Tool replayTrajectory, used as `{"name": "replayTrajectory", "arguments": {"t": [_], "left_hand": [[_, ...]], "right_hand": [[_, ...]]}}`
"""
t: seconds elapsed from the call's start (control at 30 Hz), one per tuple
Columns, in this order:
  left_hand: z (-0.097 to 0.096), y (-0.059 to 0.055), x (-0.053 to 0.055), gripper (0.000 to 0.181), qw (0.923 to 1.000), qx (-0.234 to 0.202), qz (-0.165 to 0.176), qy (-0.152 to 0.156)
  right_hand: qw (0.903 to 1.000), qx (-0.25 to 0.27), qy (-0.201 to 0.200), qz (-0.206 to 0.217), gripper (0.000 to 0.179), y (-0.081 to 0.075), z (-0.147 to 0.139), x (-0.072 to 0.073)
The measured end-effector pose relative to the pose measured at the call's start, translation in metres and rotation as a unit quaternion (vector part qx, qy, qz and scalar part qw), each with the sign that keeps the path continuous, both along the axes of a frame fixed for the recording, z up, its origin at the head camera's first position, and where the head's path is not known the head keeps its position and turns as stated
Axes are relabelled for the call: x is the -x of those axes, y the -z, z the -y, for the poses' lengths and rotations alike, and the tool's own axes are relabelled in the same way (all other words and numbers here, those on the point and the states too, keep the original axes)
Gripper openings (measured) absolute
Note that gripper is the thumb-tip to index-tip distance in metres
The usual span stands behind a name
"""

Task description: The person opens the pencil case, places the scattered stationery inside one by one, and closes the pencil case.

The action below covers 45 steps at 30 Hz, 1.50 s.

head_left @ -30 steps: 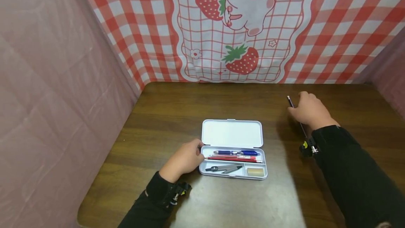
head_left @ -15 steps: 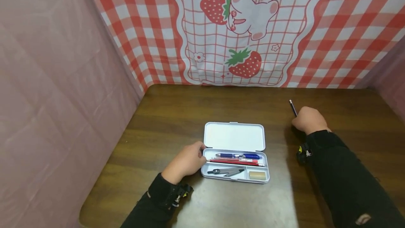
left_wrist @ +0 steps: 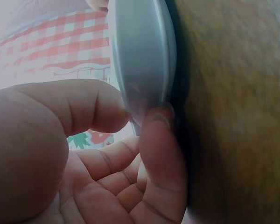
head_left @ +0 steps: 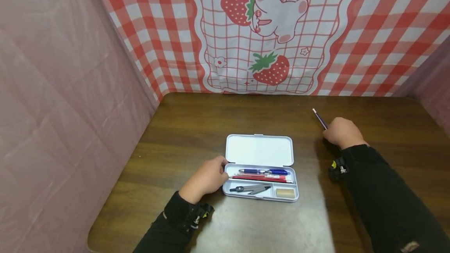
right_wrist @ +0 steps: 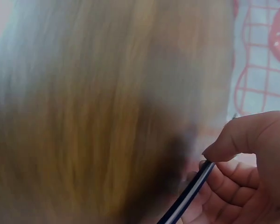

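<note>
A white pencil case lies with its lid folded back on the table. My left hand holds its left end; in the left wrist view the thumb and a finger pinch the case's rounded wall. Inside are a blue pen, red pencils, a grey compass and a tan eraser in the small front right compartment. To the right of the case, my right hand pinches a dark blue striped pencil, whose pale end points away toward the back. The palm hides its lower part in the head view.
The brown wooden table ends at the back against a red checked cloth with strawberries. A pink cloth hangs along the left side, and another at the right edge.
My right hand has closed its fingers around the pencil and drawn slightly nearer; the pencil's pale end has swung left. The left hand stays on the case.
</note>
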<state>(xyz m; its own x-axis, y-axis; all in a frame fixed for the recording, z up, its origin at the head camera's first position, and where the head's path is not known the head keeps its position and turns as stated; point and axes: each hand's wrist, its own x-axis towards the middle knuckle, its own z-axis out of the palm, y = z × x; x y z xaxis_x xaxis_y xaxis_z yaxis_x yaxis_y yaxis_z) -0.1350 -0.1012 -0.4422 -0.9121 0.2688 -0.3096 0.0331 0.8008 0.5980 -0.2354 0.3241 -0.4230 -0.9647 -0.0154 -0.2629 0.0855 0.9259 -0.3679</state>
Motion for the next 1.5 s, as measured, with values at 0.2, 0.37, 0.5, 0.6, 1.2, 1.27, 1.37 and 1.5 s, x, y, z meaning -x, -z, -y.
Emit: {"name": "replayTrajectory", "arguments": {"t": [0.2,0.37,0.5,0.6,1.2,1.27,1.37,1.5], "left_hand": [[-0.001,0.0,0.0,0.03,1.0,0.003,-0.001,-0.001],[-0.001,0.0,-0.001,0.03,1.0,0.005,-0.003,-0.003],[-0.001,-0.001,0.0,0.031,1.0,0.004,-0.002,-0.002],[-0.001,0.0,0.0,0.03,1.0,0.004,-0.005,0.0],[0.0,-0.002,0.0,0.028,0.9996,-0.001,-0.028,0.009],[0.0,-0.003,0.0,0.028,0.9995,0.003,-0.029,0.008],[0.001,-0.003,-0.001,0.029,0.9996,0.007,-0.025,0.007],[0.0,-0.003,-0.002,0.029,0.9998,0.003,-0.017,0.005]], "right_hand": [[0.9971,0.068,0.023,-0.026,0.021,0.008,0.014,-0.01],[0.9912,0.117,0.05,-0.035,0.035,0.002,0.03,-0.024],[0.9867,0.146,0.054,-0.046,0.036,-0.008,0.042,-0.035],[0.9842,0.155,0.056,-0.066,0.035,-0.015,0.051,-0.044],[0.9813,0.138,0.019,-0.133,0.026,-0.044,0.082,-0.072],[0.9816,0.138,0.009,-0.132,0.025,-0.044,0.088,-0.074],[0.9824,0.132,-0.006,-0.132,0.024,-0.044,0.098,-0.079],[0.9826,0.12,-0.022,-0.141,0.022,-0.046,0.105,-0.085]]}}
